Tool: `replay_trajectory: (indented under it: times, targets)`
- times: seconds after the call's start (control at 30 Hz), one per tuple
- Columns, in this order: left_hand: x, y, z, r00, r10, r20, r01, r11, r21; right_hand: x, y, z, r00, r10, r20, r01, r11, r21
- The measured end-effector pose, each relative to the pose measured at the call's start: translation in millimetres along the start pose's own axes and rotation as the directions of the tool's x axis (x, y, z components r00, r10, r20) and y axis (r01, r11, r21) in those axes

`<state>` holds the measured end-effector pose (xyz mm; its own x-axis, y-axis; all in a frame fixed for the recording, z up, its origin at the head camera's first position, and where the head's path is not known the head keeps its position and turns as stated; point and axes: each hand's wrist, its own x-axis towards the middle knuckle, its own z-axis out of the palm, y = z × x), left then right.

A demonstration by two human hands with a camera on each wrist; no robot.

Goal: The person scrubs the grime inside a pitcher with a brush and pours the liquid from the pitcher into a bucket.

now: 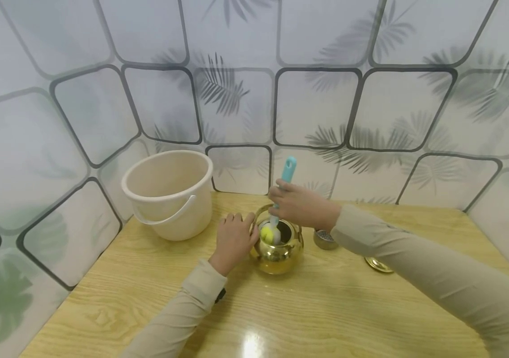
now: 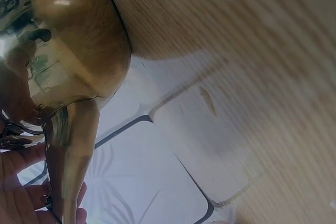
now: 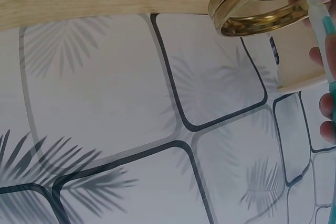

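Note:
A shiny gold kettle (image 1: 278, 262) stands upright on the wooden table, its top uncovered. My left hand (image 1: 235, 239) holds it at the left side; in the left wrist view, fingers (image 2: 21, 195) curl around the kettle's spout (image 2: 72, 148). My right hand (image 1: 302, 204) grips the blue handle of a sponge brush (image 1: 289, 170) from above. The brush's yellow and white head (image 1: 268, 234) sits at the kettle's mouth, its lower part hidden inside. The kettle's gold carrying handle (image 3: 262, 23) shows beside the brush in the right wrist view.
A cream bucket (image 1: 187, 219) with its handle hanging down stands at the back left. Under the right forearm lie a small round metal strainer (image 1: 324, 241) and a gold lid (image 1: 378, 264), partly hidden. A patterned wall (image 1: 241, 171) borders the table (image 1: 308, 318).

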<state>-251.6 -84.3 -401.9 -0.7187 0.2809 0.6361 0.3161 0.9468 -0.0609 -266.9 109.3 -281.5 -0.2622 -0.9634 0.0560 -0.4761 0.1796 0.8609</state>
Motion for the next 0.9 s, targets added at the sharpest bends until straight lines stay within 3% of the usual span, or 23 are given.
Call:
replay_trajectory:
  times: [0.37, 0.67, 0.9]
  targets:
    - [1.6, 1.1, 0.0, 1.0, -0.008, 0.03, 0.009, 1.0, -0.013, -5, 2, 11, 0.999, 0.029, 0.029, -0.029, 1.0, 0.001]
    - [1.0, 1.6, 0.4, 1.0, -0.013, 0.021, 0.013, 1.0, 0.002, -16, 1, 9, 0.998, 0.044, 0.043, -0.044, 0.999, 0.009]
    - [1.2, 2.3, -0.7, 0.999, -0.025, 0.037, 0.025, 1.0, -0.005, -22, 0, 3, 0.999, 0.038, 0.008, -0.038, 0.999, 0.007]
